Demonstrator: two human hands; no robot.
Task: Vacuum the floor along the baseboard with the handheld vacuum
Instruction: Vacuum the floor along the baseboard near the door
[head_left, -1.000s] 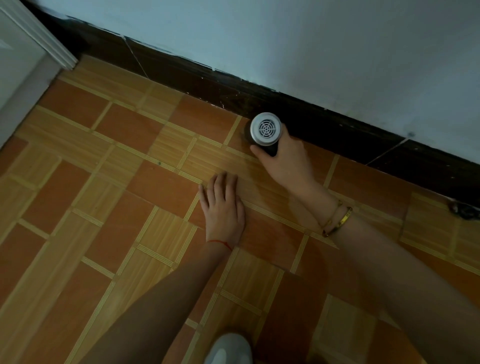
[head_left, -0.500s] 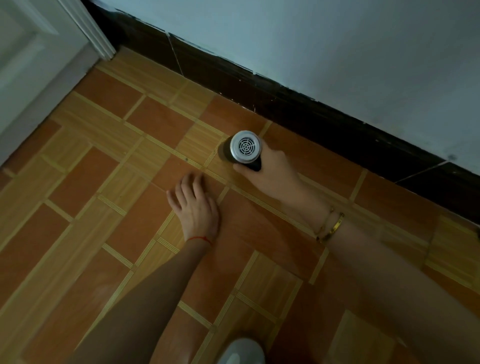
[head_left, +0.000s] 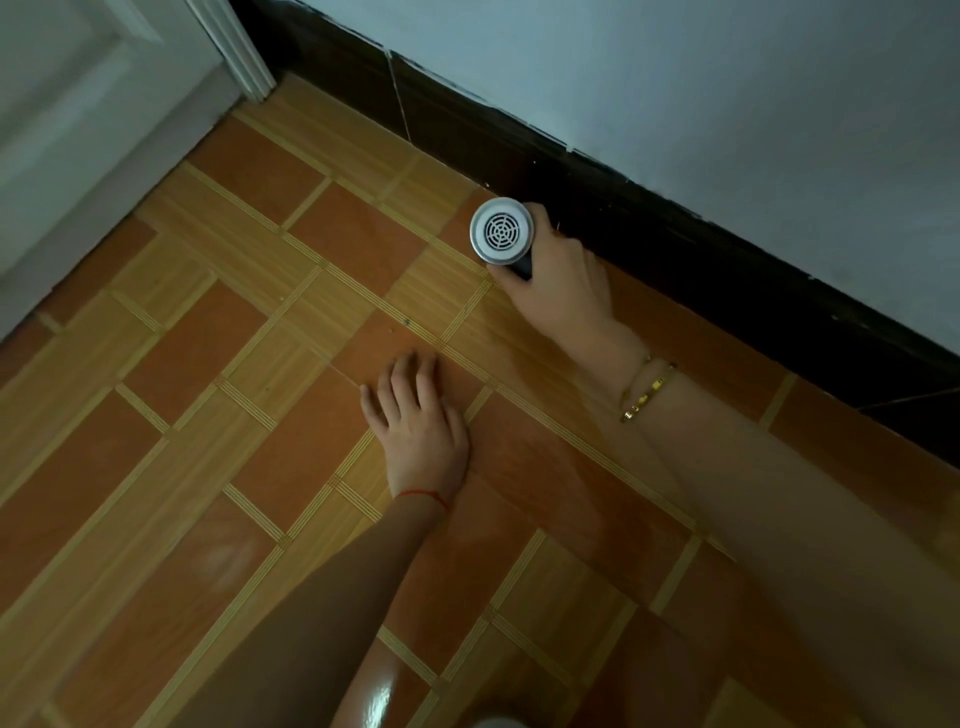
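The right hand (head_left: 563, 280) is wrapped around the dark body of the handheld vacuum (head_left: 503, 232), fingers closed on it, with the round silver rear end and its white vent grille facing up toward the camera. The vacuum stands on the floor (head_left: 249, 322) right at the foot of the black baseboard (head_left: 675, 244), its working end hidden beneath it. Two gold bracelets (head_left: 647, 389) circle the right wrist. The left hand (head_left: 421, 431) lies flat, palm down with fingers spread slightly, on an orange tile nearer the person, well apart from the vacuum and holding nothing; a thin red string (head_left: 423, 495) is tied round its wrist. The floor is laid in orange and wood-grain tiles with striped joints. Above the baseboard rises a pale wall (head_left: 727, 78), and at upper left a white door frame (head_left: 236, 57) meets the corner.
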